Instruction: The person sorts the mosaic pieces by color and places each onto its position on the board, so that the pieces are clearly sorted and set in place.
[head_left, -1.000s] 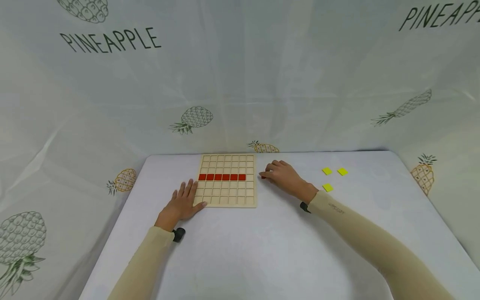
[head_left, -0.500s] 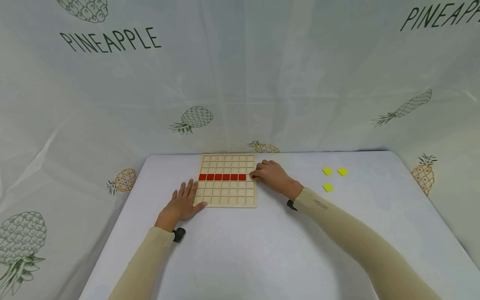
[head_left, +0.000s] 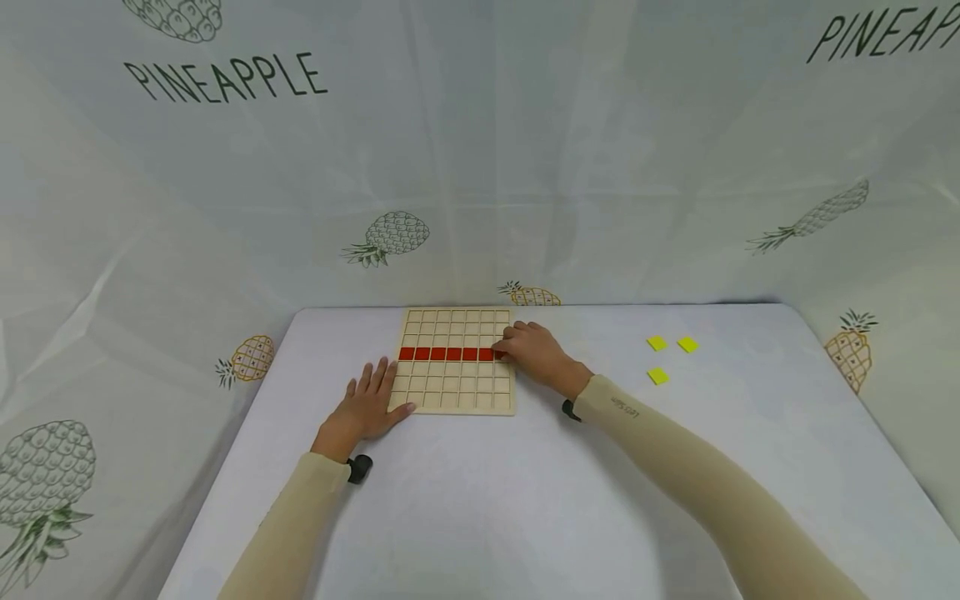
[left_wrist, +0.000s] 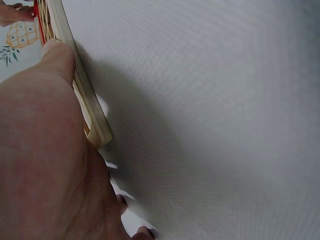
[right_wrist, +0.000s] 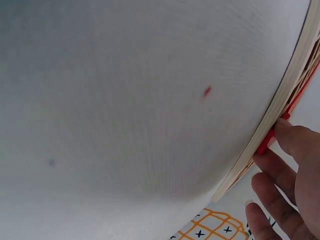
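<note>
A pale wooden grid board (head_left: 450,387) lies near the back of the table, with a row of red square tiles (head_left: 446,354) across its middle. My left hand (head_left: 363,412) rests flat at the board's left edge, its thumb over the front left corner. At the right end of the row my right hand (head_left: 536,354) pinches a red tile (right_wrist: 267,141) between thumb and fingertips, seen in the right wrist view at the board's edge. The tile is tilted there; whether it touches its square I cannot tell.
Several yellow squares (head_left: 657,376) lie on the white table (head_left: 465,500) to the right of my right hand. Behind the table hangs a white cloth (head_left: 450,150) printed with pineapples.
My right hand has moved left from beside the board to the right end of the red row, carrying the red tile. The left hand has stayed in place.
</note>
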